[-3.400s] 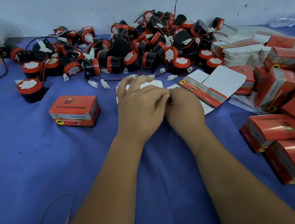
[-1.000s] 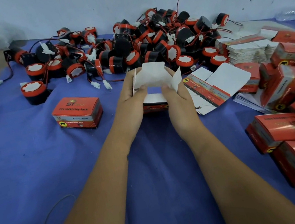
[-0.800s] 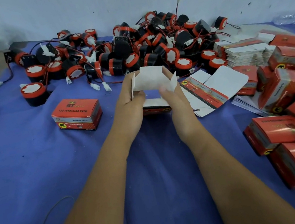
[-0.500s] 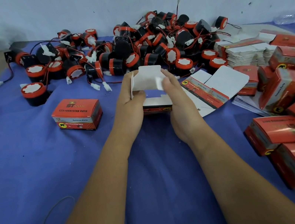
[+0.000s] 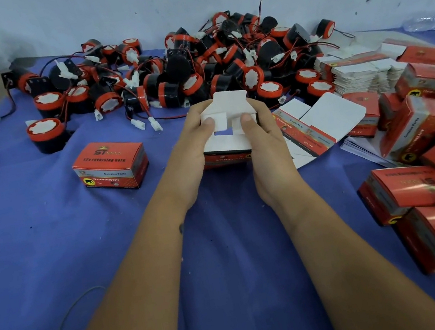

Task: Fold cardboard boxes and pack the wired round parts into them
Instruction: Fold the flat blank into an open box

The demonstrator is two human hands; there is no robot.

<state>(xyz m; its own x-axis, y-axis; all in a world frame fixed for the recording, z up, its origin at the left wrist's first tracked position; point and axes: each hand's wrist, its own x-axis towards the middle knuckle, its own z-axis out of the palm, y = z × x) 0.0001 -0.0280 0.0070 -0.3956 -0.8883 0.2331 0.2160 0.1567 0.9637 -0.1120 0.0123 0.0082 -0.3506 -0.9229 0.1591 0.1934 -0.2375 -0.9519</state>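
Thin red-and-white cardboard box (image 5: 225, 137) looks light and creasable. Left hand (image 5: 194, 140) and right hand (image 5: 258, 135) grip its sides, thumbs pressing flaps; round parts (image 5: 182, 67) at twelve o'clock.

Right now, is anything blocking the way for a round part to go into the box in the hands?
Yes. The box is held by left hand and right hand, whose thumbs press its two white end flaps inward over the opening. The round parts lie piled just behind it.
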